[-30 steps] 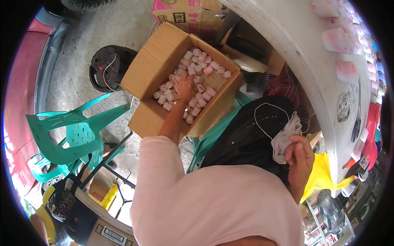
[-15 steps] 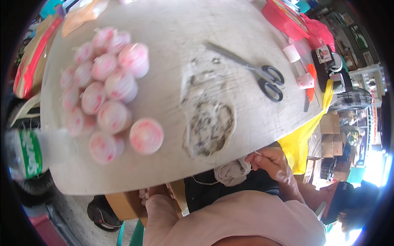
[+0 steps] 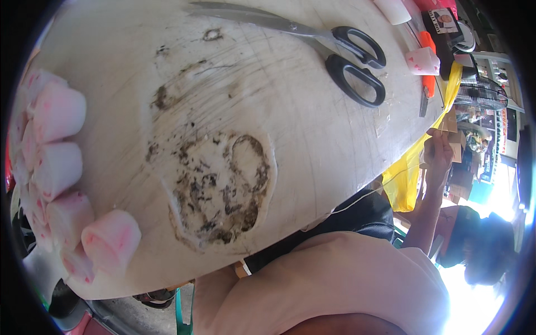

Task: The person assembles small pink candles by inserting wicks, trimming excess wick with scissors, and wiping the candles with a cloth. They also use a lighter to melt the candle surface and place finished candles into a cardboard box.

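Your right hand (image 3: 440, 149), fingertips together, seems clamped on white string (image 3: 357, 201), below-right of the scissors (image 3: 321, 32); string slants below scissors; left hand hidden, can't tell; draw evenly, clear of yellow plastic (image 3: 401, 187).

White cord (image 3: 360, 197), one strand; pink-and-white tapered pieces (image 3: 57, 170), one group.
Cord: thin, pale, slightly bowed, running from the near edge of the table (image 3: 312, 128) toward the right hand (image 3: 439, 148). Pieces: pink-blotched, blunt-ended, clustered along the table's left side.
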`<action>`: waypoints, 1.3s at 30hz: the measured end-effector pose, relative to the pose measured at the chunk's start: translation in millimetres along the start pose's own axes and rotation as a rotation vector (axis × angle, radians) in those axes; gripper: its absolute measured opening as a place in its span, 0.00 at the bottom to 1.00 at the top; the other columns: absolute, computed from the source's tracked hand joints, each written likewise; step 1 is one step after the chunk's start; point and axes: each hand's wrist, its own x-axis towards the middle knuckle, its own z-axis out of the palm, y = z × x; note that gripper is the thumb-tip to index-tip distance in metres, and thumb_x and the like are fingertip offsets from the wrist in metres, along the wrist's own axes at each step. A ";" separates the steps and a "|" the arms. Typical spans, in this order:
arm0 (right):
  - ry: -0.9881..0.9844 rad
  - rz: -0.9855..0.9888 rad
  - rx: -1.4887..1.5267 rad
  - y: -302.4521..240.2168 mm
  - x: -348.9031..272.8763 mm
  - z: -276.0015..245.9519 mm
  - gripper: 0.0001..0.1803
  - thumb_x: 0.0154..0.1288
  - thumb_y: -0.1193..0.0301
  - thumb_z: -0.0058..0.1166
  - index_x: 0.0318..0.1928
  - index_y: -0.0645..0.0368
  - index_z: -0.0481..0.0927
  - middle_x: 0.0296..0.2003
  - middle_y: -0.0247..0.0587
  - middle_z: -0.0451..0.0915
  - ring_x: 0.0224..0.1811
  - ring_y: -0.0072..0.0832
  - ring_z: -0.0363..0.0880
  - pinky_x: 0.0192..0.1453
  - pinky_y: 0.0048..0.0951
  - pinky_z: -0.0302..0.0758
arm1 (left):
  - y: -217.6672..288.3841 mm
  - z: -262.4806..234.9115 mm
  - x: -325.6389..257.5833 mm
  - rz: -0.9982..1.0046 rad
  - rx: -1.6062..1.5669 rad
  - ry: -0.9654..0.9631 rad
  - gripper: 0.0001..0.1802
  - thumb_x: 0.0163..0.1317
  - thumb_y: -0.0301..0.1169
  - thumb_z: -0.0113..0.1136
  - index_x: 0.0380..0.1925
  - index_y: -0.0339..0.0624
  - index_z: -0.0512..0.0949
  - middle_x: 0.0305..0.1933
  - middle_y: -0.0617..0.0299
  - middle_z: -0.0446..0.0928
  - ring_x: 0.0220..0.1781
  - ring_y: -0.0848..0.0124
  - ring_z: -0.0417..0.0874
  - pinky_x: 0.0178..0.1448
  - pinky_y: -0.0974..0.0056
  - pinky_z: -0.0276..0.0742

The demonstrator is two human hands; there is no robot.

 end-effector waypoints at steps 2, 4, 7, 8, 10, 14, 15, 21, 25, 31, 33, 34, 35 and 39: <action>0.019 0.046 0.108 20.1 6.3 0.4 0.13 0.74 0.65 0.47 0.42 0.60 0.80 0.18 0.25 0.68 0.14 0.09 0.53 0.16 0.16 0.46 | -2.8 -2.0 -0.2 -0.010 0.003 -0.002 0.23 0.62 0.43 0.59 0.49 0.37 0.74 0.42 0.49 0.80 0.41 0.61 0.81 0.47 0.55 0.78; -0.012 0.055 0.036 37.3 6.9 3.9 0.13 0.74 0.65 0.47 0.42 0.60 0.80 0.18 0.25 0.68 0.14 0.09 0.54 0.16 0.16 0.47 | -4.3 -3.5 0.2 -0.015 0.002 -0.005 0.23 0.62 0.43 0.59 0.48 0.37 0.74 0.42 0.50 0.80 0.41 0.61 0.81 0.47 0.56 0.78; -0.028 0.006 0.073 56.9 9.2 14.6 0.13 0.73 0.67 0.48 0.44 0.63 0.80 0.18 0.26 0.71 0.14 0.09 0.58 0.17 0.15 0.49 | -5.5 -5.1 -0.3 -0.031 0.000 -0.010 0.22 0.62 0.43 0.59 0.48 0.37 0.74 0.42 0.50 0.80 0.40 0.62 0.81 0.46 0.56 0.78; 0.010 0.007 0.089 61.6 9.5 19.1 0.13 0.73 0.67 0.48 0.44 0.63 0.80 0.18 0.26 0.72 0.14 0.09 0.59 0.17 0.16 0.50 | -5.5 -5.7 -0.3 -0.034 -0.006 -0.007 0.22 0.62 0.43 0.59 0.48 0.37 0.74 0.42 0.50 0.80 0.40 0.62 0.81 0.46 0.56 0.78; 0.044 0.055 0.120 65.0 11.1 24.0 0.13 0.73 0.68 0.48 0.45 0.65 0.80 0.19 0.27 0.73 0.14 0.09 0.60 0.17 0.16 0.50 | -5.8 -6.1 -1.0 -0.044 -0.011 -0.005 0.22 0.62 0.43 0.60 0.48 0.37 0.74 0.41 0.51 0.80 0.40 0.63 0.81 0.46 0.57 0.78; 0.023 0.115 0.150 57.1 9.2 29.8 0.13 0.73 0.68 0.48 0.45 0.66 0.80 0.19 0.26 0.72 0.15 0.09 0.60 0.19 0.15 0.51 | -10.7 -5.1 1.3 -0.051 -0.042 -0.003 0.21 0.62 0.43 0.60 0.47 0.37 0.74 0.41 0.51 0.80 0.39 0.64 0.81 0.46 0.57 0.78; 0.006 0.056 0.074 52.3 6.5 30.5 0.13 0.73 0.68 0.48 0.45 0.66 0.80 0.19 0.26 0.72 0.15 0.09 0.60 0.19 0.15 0.52 | -13.5 -6.2 2.9 -0.063 -0.052 0.001 0.21 0.62 0.43 0.60 0.47 0.37 0.74 0.41 0.52 0.80 0.39 0.64 0.81 0.45 0.58 0.78; -0.277 0.074 0.060 16.7 -16.8 45.2 0.12 0.72 0.67 0.50 0.42 0.64 0.81 0.22 0.27 0.71 0.22 0.11 0.63 0.27 0.14 0.57 | -10.9 -24.6 3.7 -0.050 -0.438 0.126 0.21 0.62 0.42 0.60 0.46 0.38 0.74 0.40 0.53 0.79 0.38 0.66 0.80 0.45 0.59 0.78; -0.517 -0.086 0.012 0.2 -26.5 40.8 0.16 0.71 0.61 0.52 0.42 0.62 0.82 0.26 0.27 0.73 0.27 0.15 0.68 0.33 0.18 0.64 | 20.0 -76.1 -26.2 0.045 -1.062 0.332 0.20 0.62 0.42 0.60 0.46 0.38 0.74 0.40 0.53 0.79 0.38 0.67 0.80 0.44 0.59 0.78; 0.476 -0.709 -0.188 -15.5 0.3 -69.9 0.15 0.72 0.66 0.50 0.50 0.62 0.81 0.28 0.29 0.74 0.23 0.13 0.62 0.25 0.17 0.56 | 72.5 -179.1 -105.0 0.313 -1.386 0.586 0.13 0.64 0.36 0.55 0.41 0.39 0.71 0.38 0.59 0.74 0.34 0.71 0.75 0.38 0.67 0.74; 0.813 -0.613 0.495 -20.1 11.4 -117.9 0.10 0.66 0.71 0.48 0.38 0.65 0.79 0.22 0.35 0.72 0.19 0.18 0.62 0.21 0.18 0.56 | 100.0 -215.1 -131.4 0.423 -1.488 0.600 0.13 0.63 0.34 0.54 0.43 0.39 0.71 0.40 0.58 0.75 0.35 0.71 0.76 0.39 0.67 0.74; 0.985 -0.629 0.727 -23.6 13.3 -135.0 0.10 0.63 0.73 0.47 0.31 0.66 0.78 0.19 0.38 0.70 0.17 0.21 0.62 0.19 0.19 0.56 | 113.3 -228.9 -147.8 0.470 -1.617 0.577 0.12 0.62 0.33 0.54 0.44 0.40 0.71 0.41 0.59 0.75 0.36 0.71 0.76 0.40 0.67 0.75; 1.145 -0.771 0.611 -17.0 10.9 -134.5 0.11 0.64 0.71 0.47 0.29 0.65 0.78 0.18 0.36 0.70 0.16 0.21 0.63 0.19 0.20 0.59 | 127.9 -243.0 -165.0 0.541 -1.748 0.545 0.12 0.62 0.32 0.54 0.44 0.40 0.71 0.41 0.59 0.75 0.37 0.71 0.76 0.40 0.68 0.75; 1.364 -1.131 -1.112 2.0 -16.6 -56.6 0.10 0.69 0.70 0.47 0.40 0.61 0.81 0.32 0.34 0.78 0.31 0.20 0.74 0.32 0.20 0.69 | 180.4 -288.5 -239.8 0.807 -1.389 0.212 0.17 0.55 0.21 0.56 0.47 0.41 0.72 0.44 0.62 0.74 0.44 0.74 0.77 0.50 0.68 0.77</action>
